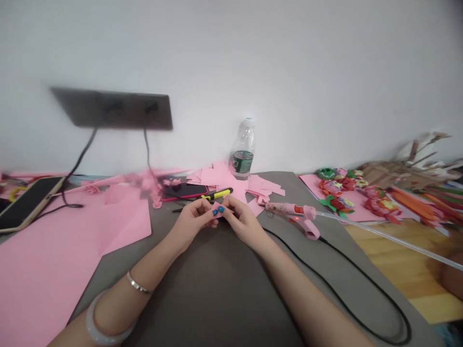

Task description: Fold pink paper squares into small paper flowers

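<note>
Thumbs close together, my left hand [195, 216] and my right hand [240, 219] both pinch a small piece of pink paper [217, 206] above the grey mat [224, 284]. Just beyond the fingers lie a yellow and black utility knife [219, 193] and a phone with a red edge [184, 191]. Small pink paper pieces [265, 185] are scattered behind the hands. To the right of my right hand rests a pink glue gun [292, 212], with a long clear glue stick [383, 233] sticking out of its back.
A clear bottle [244, 152] with a green label stands against the wall. Large pink sheets [65, 260] and a tablet [31, 200] lie at left. Colourful paper flowers [336, 188] sit at right. The glue gun's black cable [365, 267] loops across the mat's right side.
</note>
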Demonstrator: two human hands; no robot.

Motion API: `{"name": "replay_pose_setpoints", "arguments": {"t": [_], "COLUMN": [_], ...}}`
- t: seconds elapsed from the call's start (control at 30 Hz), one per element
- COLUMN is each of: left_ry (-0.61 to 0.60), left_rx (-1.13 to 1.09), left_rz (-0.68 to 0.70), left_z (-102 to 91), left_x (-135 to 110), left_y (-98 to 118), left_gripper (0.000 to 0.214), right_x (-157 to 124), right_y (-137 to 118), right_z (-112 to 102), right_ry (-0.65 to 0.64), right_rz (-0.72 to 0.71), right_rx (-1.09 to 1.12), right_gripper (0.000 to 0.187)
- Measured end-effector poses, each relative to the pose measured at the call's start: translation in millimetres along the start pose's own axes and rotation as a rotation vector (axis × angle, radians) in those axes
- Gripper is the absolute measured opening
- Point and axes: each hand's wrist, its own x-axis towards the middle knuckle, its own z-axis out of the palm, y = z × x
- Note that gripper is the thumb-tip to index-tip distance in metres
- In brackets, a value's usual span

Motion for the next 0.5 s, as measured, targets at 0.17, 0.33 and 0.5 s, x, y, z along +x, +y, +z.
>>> {"name": "replay_pose_setpoints", "arguments": {"t": [0.17, 0.33, 0.5], "left_ry": [-0.031, -0.044, -0.039], "left_rx": [0.012, 0.011, 0.025], "left_rz": [0.037, 0.049, 0.047], "left_z": [-1.9, -4.2, -3.7], "left_x": [-0.2, 0.9, 0.6], "left_y": [-1.7, -4.4, -3.4], "left_gripper": [0.028, 0.026, 0.029], "right_x": [-0.9, -0.6, -0.3], "right_y": [1.5, 2.7, 4.7], "right_z": [1.2, 1.5, 2.3], "right_ry": [0.017, 0.025, 0.045], "right_rz": [-0.025, -0.078, -0.115], "right_rx": [0.011, -0.038, -0.081], "right_gripper": [0.033, 0.028, 0.026]}}
